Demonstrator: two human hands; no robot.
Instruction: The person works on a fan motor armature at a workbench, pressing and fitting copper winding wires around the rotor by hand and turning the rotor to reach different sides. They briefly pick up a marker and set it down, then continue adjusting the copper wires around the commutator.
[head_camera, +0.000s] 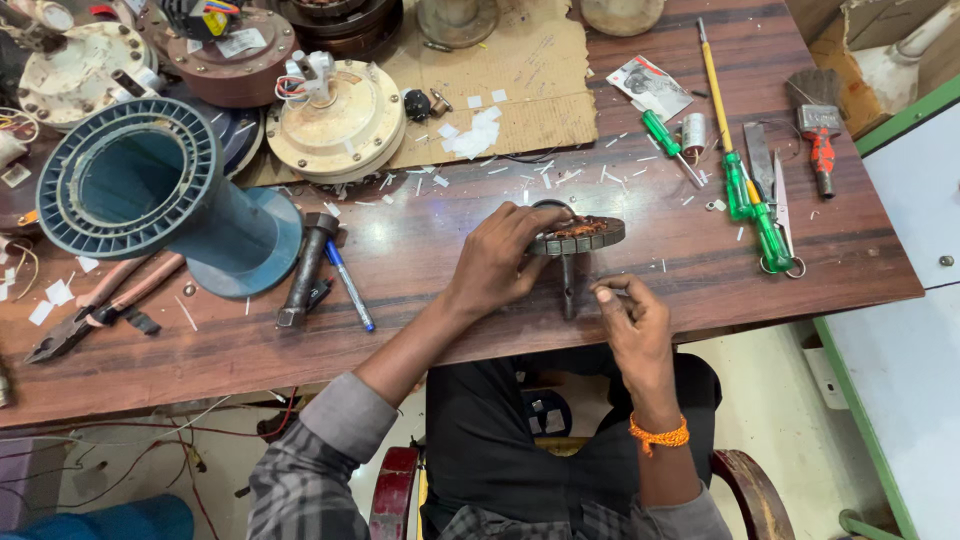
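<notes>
Copper windings show on the round stator (578, 234), which stands on its shaft near the front edge of the wooden table (420, 250). The left hand (497, 262) grasps the stator's left rim. The right hand (628, 312), just right of the shaft, has fingertips pinched together; what they hold is too small to tell.

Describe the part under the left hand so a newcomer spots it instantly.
On the brown wooden table, near its front edge at centre, the left hand grips a round dark metal stator wound with copper wire. Unlike the cream fan motor housing behind it, it is small, copper-topped, with a dark shaft pointing toward the person.
</notes>
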